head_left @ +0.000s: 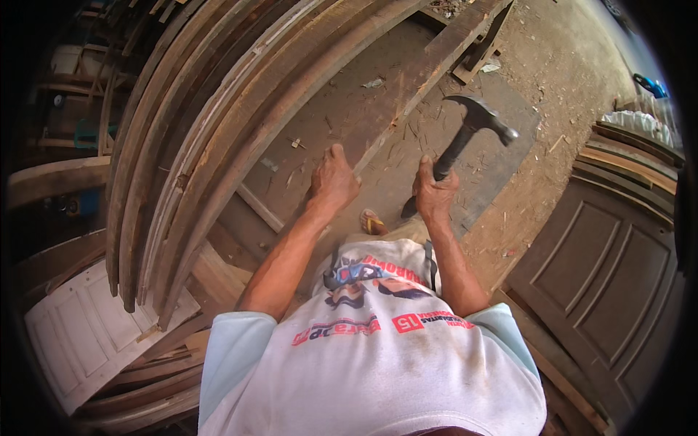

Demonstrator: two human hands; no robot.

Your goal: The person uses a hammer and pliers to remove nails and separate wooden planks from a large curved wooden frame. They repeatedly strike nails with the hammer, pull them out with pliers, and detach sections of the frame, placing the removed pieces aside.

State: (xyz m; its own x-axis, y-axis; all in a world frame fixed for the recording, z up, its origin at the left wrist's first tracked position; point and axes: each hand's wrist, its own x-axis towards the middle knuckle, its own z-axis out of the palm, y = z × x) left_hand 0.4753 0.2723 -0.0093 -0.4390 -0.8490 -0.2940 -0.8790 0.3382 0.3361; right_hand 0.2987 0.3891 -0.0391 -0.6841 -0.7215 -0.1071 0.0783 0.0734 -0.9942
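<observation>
In my right hand (436, 190) is a claw hammer (458, 144), its dark handle wrapped by my fingers. The hammer's metal head points up and away, with the claw toward the left and the striking face toward the right. My left hand (336, 180) is closed at the near end of a long brown wooden plank (416, 81). From there the plank runs away toward the upper right. The fingers' hold on its underside is hidden. The hammer head is apart from the plank.
Long wooden boards (240, 94) stand in a row at the left. A white panelled door (94, 327) lies at lower left, a dark panelled door (603, 269) at right. Wood chips litter the ground around a flat grey sheet (502, 145). A small wooden frame piece (476, 62) lies beyond.
</observation>
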